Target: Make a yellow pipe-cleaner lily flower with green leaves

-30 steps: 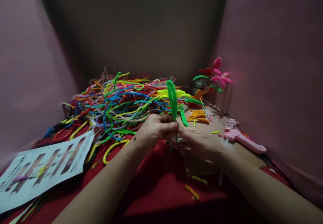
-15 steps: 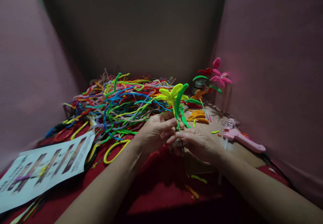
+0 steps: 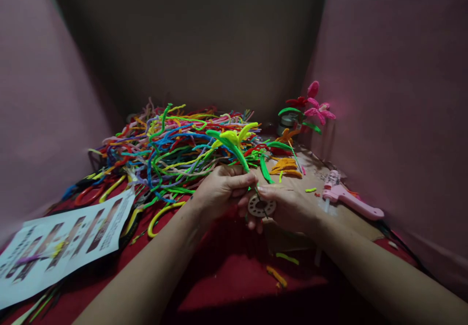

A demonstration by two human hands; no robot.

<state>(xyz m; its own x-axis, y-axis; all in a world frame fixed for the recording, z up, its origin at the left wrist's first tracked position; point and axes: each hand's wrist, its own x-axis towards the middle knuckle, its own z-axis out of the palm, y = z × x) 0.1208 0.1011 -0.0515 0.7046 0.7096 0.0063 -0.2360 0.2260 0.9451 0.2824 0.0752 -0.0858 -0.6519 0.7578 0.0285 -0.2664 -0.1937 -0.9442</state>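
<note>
My left hand [image 3: 217,193] pinches the stem of a yellow pipe-cleaner flower [image 3: 234,137], just below a green pipe-cleaner leaf [image 3: 236,150] that leans up to the left across it. Close beside it, my right hand [image 3: 292,208] is closed around a pale round spool [image 3: 258,209] with a ring of holes. The right thumb and fingertips meet near the bottom of the stem, and a thin dark strand crosses the spool. A second green leaf [image 3: 265,170] shows just beyond the right hand; whether it is attached to the stem, I cannot tell.
A heap of coloured pipe cleaners [image 3: 183,154] lies behind my hands. On the left are yellow-handled scissors [image 3: 161,217] and a printed sheet [image 3: 80,239]. A pink glue gun [image 3: 353,200] rests on cardboard at right, near orange pieces [image 3: 287,167] and finished pink flowers [image 3: 320,110].
The yellow flower and its leaf have turned and tipped to the left. In my right hand, the spool has swung into fuller view below the fingers.
</note>
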